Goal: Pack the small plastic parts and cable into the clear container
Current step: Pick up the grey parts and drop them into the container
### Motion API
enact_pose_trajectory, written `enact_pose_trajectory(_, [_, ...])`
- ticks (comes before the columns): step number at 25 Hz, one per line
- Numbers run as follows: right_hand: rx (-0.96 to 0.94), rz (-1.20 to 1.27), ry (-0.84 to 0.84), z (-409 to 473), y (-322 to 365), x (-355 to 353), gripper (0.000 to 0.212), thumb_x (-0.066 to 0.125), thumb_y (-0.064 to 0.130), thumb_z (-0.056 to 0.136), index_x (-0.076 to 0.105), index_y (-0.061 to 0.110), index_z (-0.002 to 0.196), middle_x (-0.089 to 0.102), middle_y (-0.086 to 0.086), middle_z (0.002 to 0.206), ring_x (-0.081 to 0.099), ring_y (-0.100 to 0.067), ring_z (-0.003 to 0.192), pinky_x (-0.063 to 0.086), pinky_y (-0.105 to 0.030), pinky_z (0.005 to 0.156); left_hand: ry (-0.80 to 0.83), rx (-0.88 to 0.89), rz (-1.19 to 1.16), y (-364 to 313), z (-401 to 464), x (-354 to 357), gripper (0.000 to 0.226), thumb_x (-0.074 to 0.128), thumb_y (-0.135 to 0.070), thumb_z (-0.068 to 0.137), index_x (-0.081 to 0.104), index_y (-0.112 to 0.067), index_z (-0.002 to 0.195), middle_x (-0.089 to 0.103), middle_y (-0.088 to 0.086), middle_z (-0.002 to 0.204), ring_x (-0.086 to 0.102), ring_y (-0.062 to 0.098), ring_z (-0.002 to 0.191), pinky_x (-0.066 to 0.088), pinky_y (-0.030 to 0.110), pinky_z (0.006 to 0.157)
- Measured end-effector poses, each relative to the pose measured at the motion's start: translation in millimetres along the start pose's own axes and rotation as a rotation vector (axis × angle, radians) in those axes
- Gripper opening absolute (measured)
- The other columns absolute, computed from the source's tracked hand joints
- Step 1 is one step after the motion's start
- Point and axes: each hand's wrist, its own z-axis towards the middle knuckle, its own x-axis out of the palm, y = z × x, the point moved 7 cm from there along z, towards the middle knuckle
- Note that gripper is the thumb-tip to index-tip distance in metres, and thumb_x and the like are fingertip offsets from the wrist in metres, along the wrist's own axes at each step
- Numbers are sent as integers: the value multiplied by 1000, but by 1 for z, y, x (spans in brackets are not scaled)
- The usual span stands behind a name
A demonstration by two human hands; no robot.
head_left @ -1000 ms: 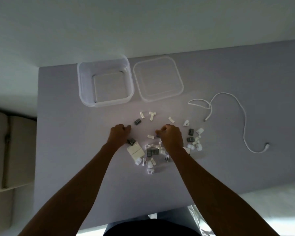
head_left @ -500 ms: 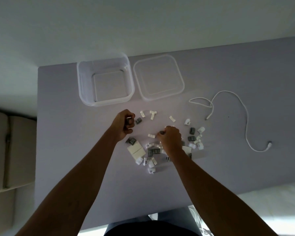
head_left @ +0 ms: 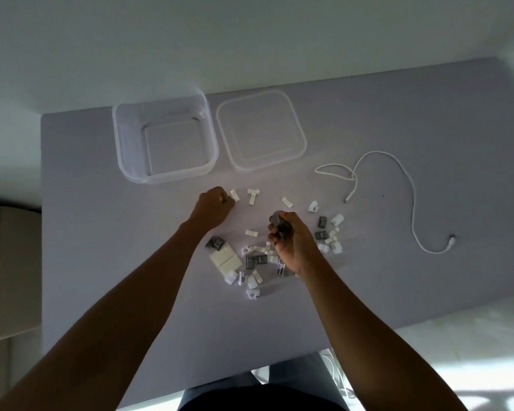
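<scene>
The clear square plastic container (head_left: 163,143) stands open and empty at the far left of the pale grey counter (head_left: 398,129), its clear lid (head_left: 261,130) lying flat just beside it on the right, so the mouth is free for dropping parts in. The scattered small white and grey plastic parts (head_left: 258,258) lie in a loose heap nearer the person, between both arms. The right hand (head_left: 291,241) is curled around a few grey parts, gathering a handful rather than single pieces. The left hand (head_left: 215,207) is closed in a fist near the container; whether it holds anything I cannot tell. The thin white cable (head_left: 413,209) lies loosely curved well to the right, untouched. Nothing blocks the way to the container.
</scene>
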Motion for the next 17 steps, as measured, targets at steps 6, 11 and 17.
enact_pose_trajectory(6, [55,-92,37,-9,-9,-2,23,46,24,87,50,15,67,55,-9,68,45,-18,51,30,-22,45,344,-170,-975,1,-48,-2,37,52,-29,95,44,-21,61,29,-2,51,18,12,45,16,22,41])
enact_pose_trajectory(11, [-346,-1219,-67,-10,-9,-10,23,65,32,91,69,14,78,66,4,64,56,-5,52,49,-20,53,380,-244,-876,19,-77,5,26,44,-16,91,39,-15,66,49,9,56,20,12,40,17,21,40])
enact_pose_trajectory(17, [-496,-1893,-102,-23,-28,-20,35,65,25,86,66,27,121,72,-4,107,67,-21,95,55,-31,80,181,-143,-528,53,-75,-4,20,40,-17,100,59,-10,98,63,14,77,38,14,45,29,19,41])
